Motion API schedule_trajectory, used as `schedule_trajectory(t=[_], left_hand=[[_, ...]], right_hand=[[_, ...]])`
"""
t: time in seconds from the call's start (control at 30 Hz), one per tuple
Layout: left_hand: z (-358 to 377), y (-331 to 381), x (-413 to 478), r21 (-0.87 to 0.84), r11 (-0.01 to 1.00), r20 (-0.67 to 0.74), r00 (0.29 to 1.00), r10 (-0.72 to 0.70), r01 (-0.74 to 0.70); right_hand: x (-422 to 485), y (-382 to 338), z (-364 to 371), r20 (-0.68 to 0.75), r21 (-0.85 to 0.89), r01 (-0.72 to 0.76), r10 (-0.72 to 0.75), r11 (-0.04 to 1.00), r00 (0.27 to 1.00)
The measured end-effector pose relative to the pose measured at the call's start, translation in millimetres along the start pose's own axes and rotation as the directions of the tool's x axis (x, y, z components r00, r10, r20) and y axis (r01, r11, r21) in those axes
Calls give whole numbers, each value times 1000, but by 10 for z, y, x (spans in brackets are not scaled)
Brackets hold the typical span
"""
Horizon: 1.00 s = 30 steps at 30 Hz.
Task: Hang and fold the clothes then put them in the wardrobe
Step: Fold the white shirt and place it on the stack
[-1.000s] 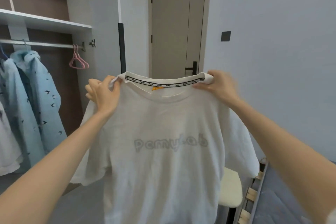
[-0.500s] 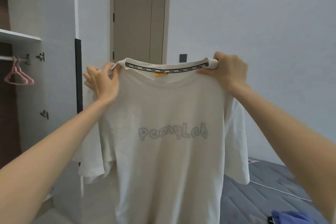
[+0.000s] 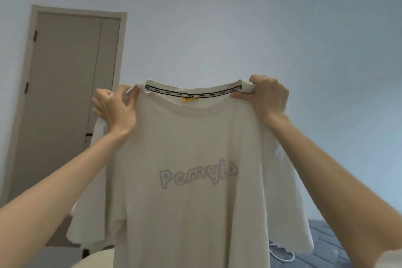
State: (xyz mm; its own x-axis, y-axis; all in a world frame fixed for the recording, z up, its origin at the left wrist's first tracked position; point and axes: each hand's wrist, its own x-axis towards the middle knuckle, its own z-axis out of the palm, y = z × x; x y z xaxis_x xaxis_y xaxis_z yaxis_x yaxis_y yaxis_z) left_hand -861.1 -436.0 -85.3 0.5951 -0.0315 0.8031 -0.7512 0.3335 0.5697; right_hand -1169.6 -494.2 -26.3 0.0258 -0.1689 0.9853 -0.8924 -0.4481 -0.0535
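Hidden: the hem of the T-shirt (image 3: 195, 191) runs off the bottom edge, and the cloth covers most of what lies behind it
Left hand: my left hand (image 3: 115, 107) pinches the shoulder cloth just beside the left end of the collar, fingers curled; their tips are tucked into the fabric and I cannot see them
Right hand: my right hand (image 3: 268, 95) is closed round the right end of the collar, with the rib bunched under my fingers
T-shirt: cream, held up in the air in front of me, stretched between both hands and hanging free, print side towards me; its right sleeve is partly behind my right forearm
Print: grey outlined letters across the chest read "Pcmyla"; the end of the word is lost in a fold
Collar tape: a black band (image 3: 191, 93) inside the neck repeats a small white word that looks like "Pcmy"
Tag: a small orange tag (image 3: 190, 99) hangs under the tape at mid-neck; any writing on it is too small to read
Door: a beige door (image 3: 65, 93), closed, back left, its lower part behind my left forearm
Bed: a blue-grey quilted bed (image 3: 326, 237) at lower right, only a corner showing
Cable: a white cable (image 3: 281, 255) loops on the bed, partly behind the shirt
Bottom left: a cream rounded shape (image 3: 95, 260), cut off; I cannot tell what it is
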Motion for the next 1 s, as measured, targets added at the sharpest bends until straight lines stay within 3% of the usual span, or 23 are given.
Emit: schedule_trajectory(t=[0.2,0.37,0.5,0.6,0.8,1.0], left_hand=[[161,780,21,-214,976,-56,998,23,-34],[284,970,-78,-229,971,-50,997,56,-66],[495,641,-514,-144,989,93,994,49,-36],[682,199,-1071,-51,999,281,960,0,15],[1091,-697,-2171,121,988,573,806,-152,100],[1623,-1391,-2837,282,947,685,660,-310,152]], right_hand=[[350,311,-727,-208,-89,4,-23,996,978],[409,521,-910,-183,-167,-36,5,985,983],[-20,800,-648,20,-175,-31,35,984,999],[-716,1092,-287,236,-140,-93,124,986,964],[-2175,1612,481,555,-127,-330,343,935,758],[-2870,1980,1212,665,-227,-367,419,902,619]])
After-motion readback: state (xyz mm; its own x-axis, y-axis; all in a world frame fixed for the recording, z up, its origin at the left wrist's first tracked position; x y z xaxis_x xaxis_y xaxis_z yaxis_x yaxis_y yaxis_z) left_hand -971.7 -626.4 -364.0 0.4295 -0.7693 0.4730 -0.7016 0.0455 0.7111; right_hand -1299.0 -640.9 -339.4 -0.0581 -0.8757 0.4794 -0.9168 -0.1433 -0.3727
